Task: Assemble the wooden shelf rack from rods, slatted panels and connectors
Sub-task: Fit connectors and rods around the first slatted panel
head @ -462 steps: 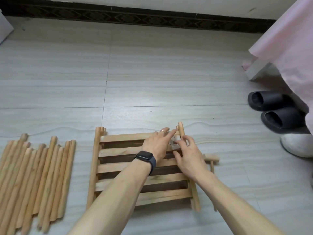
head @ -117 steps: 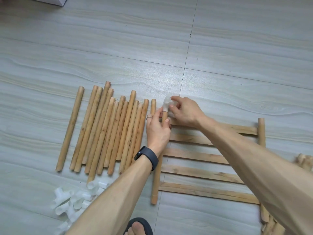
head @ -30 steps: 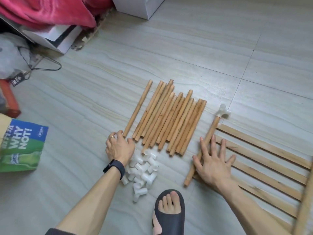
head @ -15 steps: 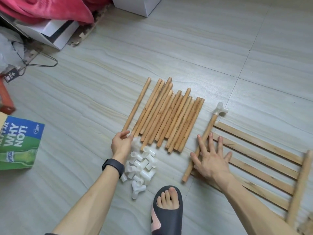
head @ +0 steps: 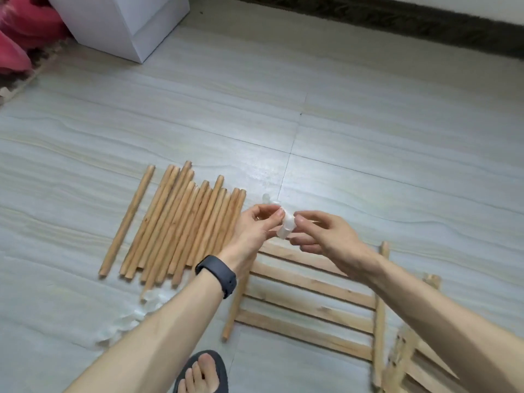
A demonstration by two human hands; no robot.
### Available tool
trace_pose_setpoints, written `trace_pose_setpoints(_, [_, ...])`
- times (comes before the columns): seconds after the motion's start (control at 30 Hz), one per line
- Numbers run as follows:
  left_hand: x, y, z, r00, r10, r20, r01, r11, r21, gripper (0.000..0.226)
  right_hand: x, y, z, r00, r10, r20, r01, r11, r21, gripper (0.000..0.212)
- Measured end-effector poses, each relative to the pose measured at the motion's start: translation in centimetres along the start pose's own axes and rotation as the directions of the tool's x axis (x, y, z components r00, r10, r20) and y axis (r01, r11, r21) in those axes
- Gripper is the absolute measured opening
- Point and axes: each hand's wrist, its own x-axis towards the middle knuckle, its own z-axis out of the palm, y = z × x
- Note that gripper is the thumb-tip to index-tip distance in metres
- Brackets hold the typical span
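**Item: connector**. White plastic, held in the air above the far edge of the slatted panel and touching no wood. Motion blur hides its form; it may be a tee or an elbow.

**Hold:** left hand pinches it between thumb and forefinger. Right hand pinches the opposite side with its fingers curled onto it.

**Nearby stock:**
- The panel lies flat on the floor, with a side rod along its left edge.
- A pale blob at that rod's far end is probably a fitted connector.
- Loose rods lie in a row just left of the hands.
- Spare connectors sit in a blurred heap by the left forearm.
- A second panel lies at lower right.

**Handling note (judgement):**
- Turn the piece until one socket faces a bare rod end and the others point where the uprights will go.
- Steady the rod with one hand.
- Press on squarely along the rod's axis, because a tilted start may jam or split the plastic.

**Surroundings:** white box, and a slippered foot at the near edge.
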Motion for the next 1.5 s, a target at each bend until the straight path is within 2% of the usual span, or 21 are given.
trace_pose_setpoints(0.1, [0.7,-0.8,4.2,0.999,0.014,0.053,-0.017,0.998,0.065,0.011,-1.1,2.5,-3.2,0.978,-0.064,-0.198,0.081,0.994,0.076,0.033])
trace_pose_setpoints(0.2, [0.9,-1.8,7.0,0.996,0.016,0.092,-0.029,0.99,0.137,0.012,-1.9,4.5,-5.2,0.948,-0.074,-0.31,0.13,0.977,0.166,0.041])
trace_pose_setpoints(0.27, [1.3,-2.4,8.3,0.993,-0.002,0.117,-0.021,0.981,0.194,0.019,-1.7,5.6,-6.1,0.936,-0.09,-0.341,0.142,0.981,0.131,0.049])
trace_pose_setpoints(0.37, [2.1,-3.4,9.8,0.985,-0.072,0.158,0.031,0.968,0.247,0.018,-1.0,7.2,-7.5,0.929,-0.056,-0.367,0.099,0.99,0.099,0.039])
trace_pose_setpoints(0.4, [2.3,-3.9,10.2,0.983,-0.079,0.164,0.027,0.955,0.296,0.016,-0.7,7.8,-8.3,0.93,-0.044,-0.365,0.085,0.991,0.099,0.034])
trace_pose_setpoints(0.43, [2.6,-4.4,10.3,0.985,-0.037,0.168,-0.04,0.9,0.434,0.018,-0.4,8.3,-9.1,0.929,-0.038,-0.367,0.074,0.994,0.086,0.028])
trace_pose_setpoints(0.47, [2.9,-5.0,10.2,0.979,0.054,0.198,-0.171,0.75,0.639,0.025,0.0,8.9,-10.2,0.925,-0.034,-0.378,0.065,0.995,0.071,0.022])
trace_pose_setpoints(0.5, [3.1,-5.9,10.0,0.952,0.128,0.277,-0.302,0.513,0.803,0.038,0.3,9.3,-11.5,0.917,-0.027,-0.397,0.058,0.996,0.064,0.019])
trace_pose_setpoints(0.53, [3.2,-6.8,9.6,0.918,0.138,0.372,-0.397,0.284,0.873,0.055,0.7,9.8,-12.8,0.905,-0.016,-0.424,0.049,0.997,0.066,0.021])
trace_pose_setpoints(0.57, [3.4,-7.7,9.2,0.896,0.082,0.436,-0.443,0.107,0.89,0.07,1.2,10.1,-14.2,0.891,0.0,-0.455,0.037,0.997,0.072,0.026])
trace_pose_setpoints(0.63, [3.8,-9.7,8.6,0.886,-0.098,0.454,-0.464,-0.127,0.877,0.089,2.2,10.6,-16.8,0.862,0.021,-0.507,0.005,0.999,0.049,0.035])
trace_pose_setpoints(0.7, [4.1,-11.7,7.8,0.887,-0.213,0.41,-0.453,-0.234,0.86,0.094,3.3,10.9,-18.9,0.842,0.027,-0.538,-0.037,0.999,-0.009,0.035])
trace_pose_setpoints(0.87, [4.3,-13.5,6.7,0.894,-0.208,0.397,-0.446,-0.307,0.841,0.091,5.7,11.5,-20.4,0.852,0.04,-0.522,-0.101,0.991,-0.089,0.032])
trace_pose_setpoints(1.0, [4.3,-13.4,7.0,0.899,-0.214,0.381,-0.433,-0.318,0.843,0.092,6.3,11.7,-20.2,0.877,0.026,-0.48,-0.14,0.969,-0.202,0.036])
trace_pose_setpoints(1.1, [4.2,-13.5,7.2,0.907,-0.218,0.361,-0.417,-0.331,0.847,0.093,6.1,11.4,-20.5,0.889,0.058,-0.454,-0.169,0.964,-0.206,0.031])
trace_pose_setpoints(1.23, [4.2,-13.4,7.4,0.91,-0.231,0.345,-0.406,-0.323,0.855,0.094,5.8,10.8,-20.3,0.915,0.026,-0.404,-0.148,0.95,-0.274,0.03])
trace_pose_setpoints(1.37, [4.2,-13.4,7.4,0.912,-0.238,0.335,-0.4,-0.322,0.858,0.095,6.0,10.8,-19.9,0.918,0.011,-0.397,-0.172,0.911,-0.374,0.031])
trace_pose_setpoints(1.5, [4.1,-13.3,7.6,0.917,-0.227,0.329,-0.389,-0.324,0.862,0.096,5.6,10.8,-19.6,0.913,0.04,-0.405,-0.203,0.907,-0.369,0.033])
